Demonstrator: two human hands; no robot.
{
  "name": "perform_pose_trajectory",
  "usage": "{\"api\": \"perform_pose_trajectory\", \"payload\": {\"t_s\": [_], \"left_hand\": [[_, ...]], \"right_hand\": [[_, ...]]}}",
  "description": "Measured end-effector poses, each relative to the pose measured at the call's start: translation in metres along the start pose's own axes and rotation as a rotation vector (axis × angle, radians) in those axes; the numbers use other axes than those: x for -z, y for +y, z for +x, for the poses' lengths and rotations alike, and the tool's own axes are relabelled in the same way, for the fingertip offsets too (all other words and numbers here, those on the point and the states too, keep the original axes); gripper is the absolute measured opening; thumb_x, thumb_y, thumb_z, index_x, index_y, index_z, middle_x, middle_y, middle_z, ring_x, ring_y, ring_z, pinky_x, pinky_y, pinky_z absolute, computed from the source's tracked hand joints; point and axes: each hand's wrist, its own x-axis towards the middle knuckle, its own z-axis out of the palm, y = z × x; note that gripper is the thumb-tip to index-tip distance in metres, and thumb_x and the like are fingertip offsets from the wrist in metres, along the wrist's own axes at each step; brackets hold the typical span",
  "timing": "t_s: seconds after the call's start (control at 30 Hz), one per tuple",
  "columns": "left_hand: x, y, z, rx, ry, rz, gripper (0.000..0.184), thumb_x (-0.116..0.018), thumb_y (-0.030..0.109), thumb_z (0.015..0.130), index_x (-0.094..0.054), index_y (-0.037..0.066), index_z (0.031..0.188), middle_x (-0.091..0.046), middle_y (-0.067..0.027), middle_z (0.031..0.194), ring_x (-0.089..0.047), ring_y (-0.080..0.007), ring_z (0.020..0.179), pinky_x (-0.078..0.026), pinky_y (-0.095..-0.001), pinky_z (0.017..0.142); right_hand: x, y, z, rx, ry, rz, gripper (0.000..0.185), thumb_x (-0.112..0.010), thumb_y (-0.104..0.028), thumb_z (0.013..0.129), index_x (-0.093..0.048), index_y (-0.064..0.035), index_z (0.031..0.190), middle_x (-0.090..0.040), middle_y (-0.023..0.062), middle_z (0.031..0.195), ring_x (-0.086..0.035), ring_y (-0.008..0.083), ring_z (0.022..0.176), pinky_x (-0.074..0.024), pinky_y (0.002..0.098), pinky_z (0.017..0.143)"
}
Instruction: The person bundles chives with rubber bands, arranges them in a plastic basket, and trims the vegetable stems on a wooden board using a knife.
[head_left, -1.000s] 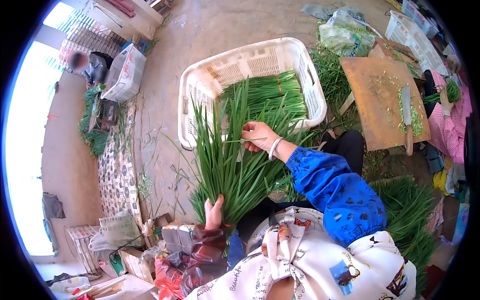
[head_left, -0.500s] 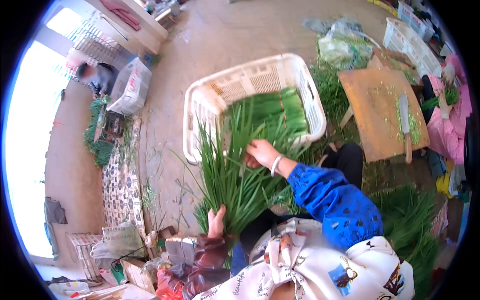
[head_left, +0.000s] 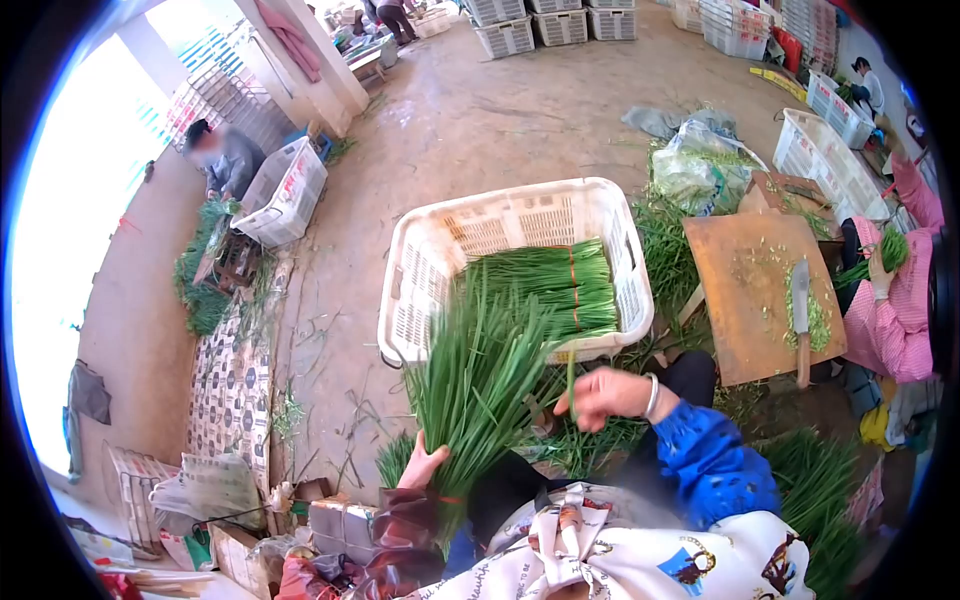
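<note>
My left hand (head_left: 424, 464) is wrapped round the lower part of a large bunch of long green leaves (head_left: 475, 390), which fans out upward. A red band shows near the base of the bunch. My right hand (head_left: 606, 397), in a blue sleeve with a bangle at the wrist, is right of the bunch and pinches a single green leaf (head_left: 571, 378). Beyond the bunch stands a white plastic crate (head_left: 500, 212). Banded green bundles (head_left: 590, 290) lie inside it, and the leaf tips overlap its near rim.
A wooden board (head_left: 735, 300) with a knife (head_left: 801, 310) stands at the right, beside a co-worker in pink (head_left: 900, 320). Another person (head_left: 235, 160) sits at the upper left by a white crate (head_left: 285, 195). Loose greens (head_left: 810, 490) lie at the lower right.
My right hand has moved away from the bunch, to the right and toward my body, with a leaf. The view has tilted up, showing stacked crates. My left hand keeps its hold.
</note>
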Motion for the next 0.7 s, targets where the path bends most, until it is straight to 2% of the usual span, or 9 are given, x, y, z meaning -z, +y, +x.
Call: {"api": "perform_pose_trajectory", "payload": {"t_s": [0.07,0.1,0.17,0.23,0.3,0.37,0.5,0.6,0.7], "left_hand": [[0.005,-0.015,0.006,-0.104,-0.025,0.152,0.078,-0.066,0.017,0.068,-0.020,-0.001,0.128,-0.050,-0.0145,0.111,-0.051,-0.0212,0.098,-0.040,-0.0308,0.085],[0.005,-0.021,0.008,-0.211,-0.047,0.309,0.087,-0.070,0.018,0.064,-0.016,0.000,0.131,-0.049,-0.0155,0.112,-0.050,-0.0231,0.101,-0.038,-0.0312,0.088],[-0.015,0.007,-0.001,-0.193,-0.023,0.325,0.094,-0.073,0.019,0.059,-0.017,0.001,0.132,-0.049,-0.0159,0.114,-0.048,-0.0233,0.105,-0.036,-0.0310,0.091],[-0.025,0.018,0.000,-0.149,-0.062,0.323,0.089,-0.072,0.016,0.059,-0.022,0.000,0.130,-0.051,-0.0143,0.111,-0.050,-0.0211,0.102,-0.037,-0.0307,0.090],[-0.030,0.027,-0.001,-0.098,-0.008,0.318,0.084,-0.072,0.014,0.059,-0.026,-0.001,0.128,-0.053,-0.0131,0.109,-0.051,-0.0197,0.100,-0.038,-0.0298,0.088],[-0.025,0.019,0.002,-0.067,0.011,0.302,0.078,-0.070,0.010,0.061,-0.029,-0.001,0.126,-0.053,-0.0128,0.108,-0.051,-0.0190,0.099,-0.039,-0.0293,0.087],[-0.009,-0.006,0.007,-0.040,-0.062,0.004,0.077,-0.065,0.007,0.064,-0.023,-0.001,0.128,-0.050,-0.0137,0.110,-0.051,-0.0198,0.097,-0.041,-0.0295,0.085],[-0.016,0.003,-0.004,-0.084,0.015,0.088,0.091,-0.070,0.010,0.062,-0.013,-0.001,0.132,-0.045,-0.0159,0.117,-0.046,-0.0212,0.105,-0.037,-0.0295,0.090],[-0.018,0.003,-0.005,-0.141,0.016,0.131,0.089,-0.070,0.010,0.061,-0.016,-0.001,0.131,-0.046,-0.0159,0.116,-0.047,-0.0210,0.105,-0.037,-0.0292,0.090]], "right_hand": [[0.022,0.076,-0.002,-0.076,0.136,-0.782,0.057,-0.057,-0.022,0.073,-0.039,0.0012,0.122,-0.060,0.0172,0.093,-0.059,0.0219,0.085,-0.0476,0.0313,0.072],[0.016,0.093,-0.010,-0.387,0.236,-1.170,0.059,-0.058,-0.023,0.070,-0.040,0.0033,0.118,-0.058,0.0214,0.095,-0.058,0.0288,0.089,-0.0455,0.0361,0.078],[-0.004,0.105,-0.017,-0.600,0.235,-1.139,0.050,-0.055,-0.025,0.072,-0.043,0.0047,0.110,-0.057,0.0229,0.098,-0.057,0.0325,0.092,-0.0442,0.0376,0.081],[-0.039,0.149,-0.012,-0.159,0.161,-0.900,0.054,-0.048,-0.038,0.079,-0.042,0.0011,0.116,-0.051,0.0251,0.109,-0.051,0.0330,0.101,-0.0399,0.0367,0.087],[-0.051,0.203,-0.005,-0.085,0.003,-0.539,0.055,-0.037,-0.040,0.088,-0.032,-0.0018,0.128,-0.045,0.0185,0.121,-0.041,0.0290,0.114,-0.0285,0.0317,0.098],[-0.050,0.214,-0.002,-0.307,-0.146,0.017,0.046,-0.029,-0.032,0.092,-0.038,0.0017,0.123,-0.046,0.0142,0.121,-0.043,0.0195,0.110,-0.0303,0.0305,0.097],[-0.034,0.190,-0.049,-0.242,-0.182,-0.514,0.040,-0.038,-0.033,0.088,-0.052,-0.0023,0.111,-0.052,0.0141,0.115,-0.050,0.0246,0.104,-0.0356,0.0305,0.091],[-0.026,0.129,-0.066,-0.453,-0.182,-0.817,0.037,-0.043,-0.036,0.082,-0.062,-0.0039,0.088,-0.061,0.0161,0.084,-0.058,0.0296,0.077,-0.0449,0.0350,0.074],[-0.015,0.105,-0.067,-0.386,0.187,-1.162,0.029,-0.045,-0.027,0.079,-0.061,-0.0027,0.074,-0.059,0.0164,0.073,-0.058,0.0329,0.070,-0.0467,0.0399,0.067]]}}
